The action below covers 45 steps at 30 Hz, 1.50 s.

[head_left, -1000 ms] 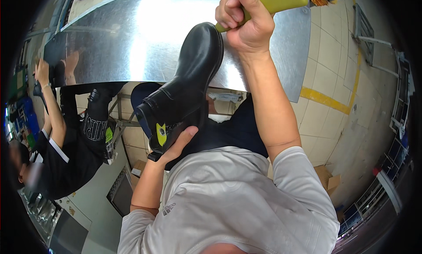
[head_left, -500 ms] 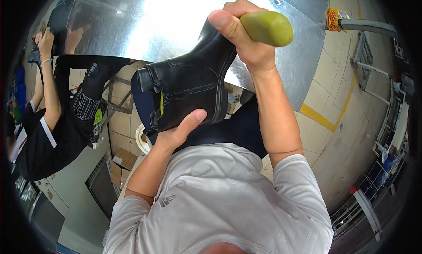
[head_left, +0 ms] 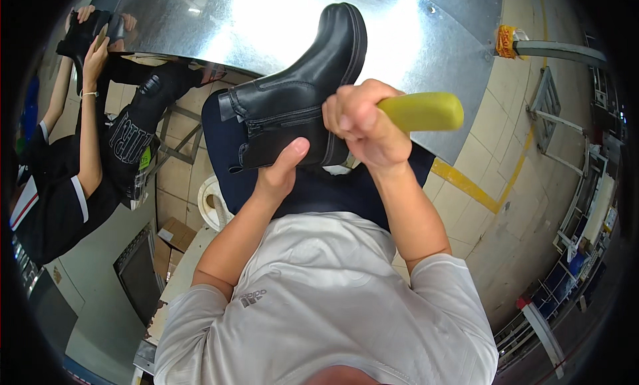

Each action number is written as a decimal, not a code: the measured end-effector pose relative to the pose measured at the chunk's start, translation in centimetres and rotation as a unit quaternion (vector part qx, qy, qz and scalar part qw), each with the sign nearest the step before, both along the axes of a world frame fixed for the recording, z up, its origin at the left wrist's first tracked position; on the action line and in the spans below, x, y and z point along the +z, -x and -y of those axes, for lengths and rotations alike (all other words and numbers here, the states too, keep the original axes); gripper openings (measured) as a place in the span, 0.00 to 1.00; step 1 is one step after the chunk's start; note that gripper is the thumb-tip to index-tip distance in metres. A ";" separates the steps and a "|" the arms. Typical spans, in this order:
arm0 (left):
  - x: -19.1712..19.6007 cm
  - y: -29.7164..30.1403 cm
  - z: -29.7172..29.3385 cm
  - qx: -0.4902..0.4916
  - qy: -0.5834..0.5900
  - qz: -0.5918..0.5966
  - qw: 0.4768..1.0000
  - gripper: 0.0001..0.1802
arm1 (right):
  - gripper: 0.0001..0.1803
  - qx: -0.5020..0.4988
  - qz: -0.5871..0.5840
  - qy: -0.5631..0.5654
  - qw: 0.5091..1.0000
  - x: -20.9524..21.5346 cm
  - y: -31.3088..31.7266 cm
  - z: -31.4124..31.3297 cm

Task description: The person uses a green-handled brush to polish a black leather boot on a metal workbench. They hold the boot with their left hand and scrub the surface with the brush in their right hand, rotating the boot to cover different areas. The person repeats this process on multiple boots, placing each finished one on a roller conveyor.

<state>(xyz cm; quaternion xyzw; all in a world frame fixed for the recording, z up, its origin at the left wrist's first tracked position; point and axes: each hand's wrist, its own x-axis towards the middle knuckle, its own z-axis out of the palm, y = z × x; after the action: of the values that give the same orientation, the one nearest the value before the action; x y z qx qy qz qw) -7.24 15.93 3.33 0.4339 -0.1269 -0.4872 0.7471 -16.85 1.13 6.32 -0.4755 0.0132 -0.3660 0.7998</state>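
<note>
A black leather ankle boot (head_left: 283,95) lies across my lap, its toe pointing away over the metal table and its side zipper facing up. My left hand (head_left: 283,172) grips the boot's shaft from below, thumb pressed on the near side. In my closed right hand (head_left: 369,125) is a thick yellow-green handle (head_left: 429,112), jutting out to the right. The knuckles rest close beside the boot's sole near the heel. The other end of the handled tool is hidden by my fingers.
A shiny metal table (head_left: 200,25) stands ahead. At left a co-worker (head_left: 60,178) in black holds another black boot (head_left: 83,38). A white bucket (head_left: 212,202) and a cardboard box (head_left: 176,234) stand left of my lap. A metal bar with orange wrapping (head_left: 507,42) is at right.
My right hand has come down from the boot's toe toward the heel side of the sole, with the handle. The toe is now uncovered. My left hand keeps its grip.
</note>
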 end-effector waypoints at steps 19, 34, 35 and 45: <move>-2.5 -0.4 -0.6 0.010 0.030 -0.082 0.996 0.23 | 0.16 -0.276 -0.066 -0.278 0.918 2.3 -2.7 3.0; -1.8 -0.6 -1.1 -0.015 0.021 -0.092 0.995 0.23 | 0.17 -0.376 -0.080 -0.096 0.918 3.4 -8.3 5.9; -1.1 -0.9 -1.0 -0.014 0.024 -0.095 0.995 0.22 | 0.17 -0.368 -0.071 -0.088 0.923 3.4 -8.8 6.3; -0.1 -0.2 0.7 0.029 0.016 -0.063 0.997 0.14 | 0.13 -0.316 -0.054 -0.085 0.943 2.6 -7.1 4.5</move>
<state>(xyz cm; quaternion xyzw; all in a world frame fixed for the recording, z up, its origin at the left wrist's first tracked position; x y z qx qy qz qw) -7.00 15.26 3.23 0.3938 -0.0748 -0.4895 0.7744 -9.78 -3.42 8.88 -0.3966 0.2371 -0.5710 0.6786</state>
